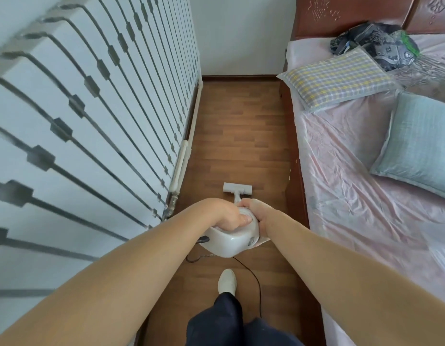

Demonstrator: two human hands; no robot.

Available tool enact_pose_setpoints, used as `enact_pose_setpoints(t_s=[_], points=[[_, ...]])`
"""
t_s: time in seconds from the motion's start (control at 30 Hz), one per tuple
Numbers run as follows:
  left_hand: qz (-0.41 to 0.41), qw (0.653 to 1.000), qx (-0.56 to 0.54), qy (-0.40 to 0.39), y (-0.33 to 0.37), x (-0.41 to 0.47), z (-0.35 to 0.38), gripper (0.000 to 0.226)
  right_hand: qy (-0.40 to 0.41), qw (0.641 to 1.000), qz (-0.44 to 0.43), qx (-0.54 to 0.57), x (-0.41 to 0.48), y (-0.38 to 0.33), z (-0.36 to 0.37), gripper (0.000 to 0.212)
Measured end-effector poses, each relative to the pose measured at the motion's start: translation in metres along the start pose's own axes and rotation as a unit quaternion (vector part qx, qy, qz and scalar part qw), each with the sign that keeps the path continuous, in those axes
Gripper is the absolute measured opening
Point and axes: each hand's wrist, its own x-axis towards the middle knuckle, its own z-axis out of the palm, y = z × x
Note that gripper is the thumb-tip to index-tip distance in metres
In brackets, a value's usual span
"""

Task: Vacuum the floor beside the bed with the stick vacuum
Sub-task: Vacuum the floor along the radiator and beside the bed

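A white stick vacuum (pixel 231 242) stands in the narrow strip of wooden floor (pixel 241 136) between a wall and the bed (pixel 353 186). Its floor head (pixel 237 189) rests flat on the boards ahead of me, with the short tube running back to the rounded body. My left hand (pixel 227 217) grips the top of the body from the left. My right hand (pixel 256 213) is wrapped around it from the right. A thin black cord (pixel 256 278) trails from the body down past my foot.
A white radiator (pixel 91 108) with a pipe lines the left wall. The bed carries a pink plastic-covered sheet, a checked pillow (pixel 338 81), a blue pillow (pixel 416 146) and a dark bundle (pixel 376 43). My white shoe (pixel 227 280) stands behind the vacuum. A wall closes the far end.
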Motion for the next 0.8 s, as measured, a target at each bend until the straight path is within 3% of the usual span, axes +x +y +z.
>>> enact_pose_setpoints(t_s=[0.27, 0.8], points=[[0.009, 0.997, -0.076, 0.008, 0.005, -0.049, 0.043, 0.069, 0.001, 1.0, -0.023, 0.009, -0.031, 0.059, -0.007, 0.023], [0.074, 0.994, 0.028, 0.074, -0.026, -0.124, 0.111, 0.065, 0.028, 0.994, -0.094, 0.046, -0.089, 0.144, 0.034, 0.025]])
